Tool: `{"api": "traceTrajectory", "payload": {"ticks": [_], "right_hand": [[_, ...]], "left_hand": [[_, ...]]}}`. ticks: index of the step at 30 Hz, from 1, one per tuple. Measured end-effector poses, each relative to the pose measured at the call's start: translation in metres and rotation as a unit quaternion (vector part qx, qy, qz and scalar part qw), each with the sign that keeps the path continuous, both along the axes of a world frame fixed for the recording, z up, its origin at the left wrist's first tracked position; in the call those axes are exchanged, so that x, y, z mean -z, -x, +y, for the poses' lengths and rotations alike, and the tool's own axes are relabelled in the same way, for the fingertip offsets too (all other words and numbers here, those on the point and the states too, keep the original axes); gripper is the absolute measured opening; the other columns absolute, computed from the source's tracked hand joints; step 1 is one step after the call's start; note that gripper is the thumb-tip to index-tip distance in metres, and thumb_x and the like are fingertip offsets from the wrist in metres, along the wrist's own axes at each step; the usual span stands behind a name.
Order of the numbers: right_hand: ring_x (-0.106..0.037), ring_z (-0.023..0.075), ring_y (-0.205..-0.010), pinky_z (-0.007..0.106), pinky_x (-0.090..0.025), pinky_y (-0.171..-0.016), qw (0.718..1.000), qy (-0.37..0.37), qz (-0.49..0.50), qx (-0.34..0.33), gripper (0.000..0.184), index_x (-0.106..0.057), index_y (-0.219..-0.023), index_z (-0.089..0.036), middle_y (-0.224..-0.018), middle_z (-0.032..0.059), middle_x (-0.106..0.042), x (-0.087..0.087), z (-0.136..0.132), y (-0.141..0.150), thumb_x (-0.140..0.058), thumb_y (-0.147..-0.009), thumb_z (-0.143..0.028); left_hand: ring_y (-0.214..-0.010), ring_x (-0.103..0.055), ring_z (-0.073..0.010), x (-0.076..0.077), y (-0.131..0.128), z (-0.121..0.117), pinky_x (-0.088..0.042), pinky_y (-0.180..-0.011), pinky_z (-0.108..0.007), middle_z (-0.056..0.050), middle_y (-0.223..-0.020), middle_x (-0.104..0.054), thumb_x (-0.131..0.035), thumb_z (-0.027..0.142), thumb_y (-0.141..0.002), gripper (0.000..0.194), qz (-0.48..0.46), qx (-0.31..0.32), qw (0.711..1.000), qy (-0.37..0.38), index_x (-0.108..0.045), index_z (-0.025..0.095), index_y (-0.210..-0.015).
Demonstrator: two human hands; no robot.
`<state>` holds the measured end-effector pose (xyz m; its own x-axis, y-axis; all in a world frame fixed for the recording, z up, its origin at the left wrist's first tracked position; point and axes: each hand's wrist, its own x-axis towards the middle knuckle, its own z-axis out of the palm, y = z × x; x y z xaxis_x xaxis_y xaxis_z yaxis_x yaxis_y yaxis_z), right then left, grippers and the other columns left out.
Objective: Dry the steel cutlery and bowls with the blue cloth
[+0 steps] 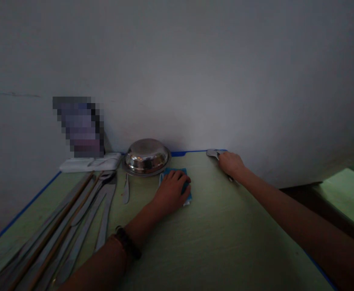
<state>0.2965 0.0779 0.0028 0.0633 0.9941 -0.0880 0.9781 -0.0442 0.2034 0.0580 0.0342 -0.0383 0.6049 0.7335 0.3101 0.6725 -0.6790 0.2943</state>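
My left hand (172,190) lies palm down over a blue packet (177,171) on the table, fingers spread across it. Part of the packet is hidden beneath the palm. At the far right corner, my right hand (231,165) is closed round a metal spoon (212,153). The spoon's bowl points left past my fingers, and handle ends show below the hand. Whether more cutlery lies under these fingers I cannot tell. An upturned shiny metal bowl (147,157) sits just behind my left hand. Left of that hand is a small knife-like piece (126,190).
Several long metal and wooden-handled utensils (74,218) cover the left side of the green table (213,238). A white case (90,163) lies at the back, below a blurred-out panel (81,127) leaning on the wall (225,72). The wall borders the table's far edge.
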Motion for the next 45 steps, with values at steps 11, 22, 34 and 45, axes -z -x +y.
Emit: {"api": "traceTrajectory", "payload": {"ticks": [11,22,34,45], "right_hand": [[-0.063,0.0286,-0.09,0.036,-0.047,-0.069,0.996,-0.083,-0.012,0.004,0.031,-0.054,-0.108,-0.01,-0.104,0.0187,-0.063,0.008,-0.012,-0.001,-0.036,-0.086,-0.023],[-0.059,0.018,-0.062,0.028,-0.039,-0.059,0.936,-0.218,0.261,-0.086,0.021,-0.053,-0.092,-0.02,-0.065,0.0023,-0.062,0.01,-0.049,0.059,-0.039,-0.087,-0.035],[-0.056,0.0176,-0.082,0.032,-0.045,-0.076,0.834,-0.252,0.45,-0.197,0.018,-0.053,-0.093,-0.019,-0.088,0.0063,-0.059,0.053,-0.051,0.116,-0.039,-0.088,-0.029],[-0.051,0.0184,-0.089,0.035,-0.042,-0.085,0.849,-0.221,0.386,-0.284,0.025,-0.058,-0.09,-0.018,-0.091,0.0083,-0.058,0.048,-0.049,0.125,-0.038,-0.089,-0.032]], "left_hand": [[-0.098,-0.046,-0.0236,0.0,0.0,-0.001,-0.039,-0.087,-0.04,-0.007,-0.104,-0.055,-0.045,0.026,-0.086,0.02,-0.009,0.002,1.0,0.004,-0.058,0.018,-0.099],[-0.087,-0.055,-0.0187,-0.007,0.007,0.006,-0.045,-0.079,-0.032,-0.008,-0.092,-0.06,-0.038,0.019,-0.087,0.017,-0.041,0.003,0.998,0.036,-0.053,0.013,-0.095],[-0.083,-0.061,-0.0219,-0.038,0.079,-0.033,-0.047,-0.074,-0.034,-0.009,-0.095,-0.061,-0.037,0.024,-0.086,0.02,0.13,-0.114,0.985,-0.006,-0.052,0.016,-0.097],[-0.081,-0.066,-0.0339,-0.036,0.118,-0.005,-0.049,-0.067,-0.044,-0.019,-0.083,-0.069,-0.027,0.043,-0.087,0.047,0.274,-0.312,0.906,0.082,-0.057,0.009,-0.098]]}}
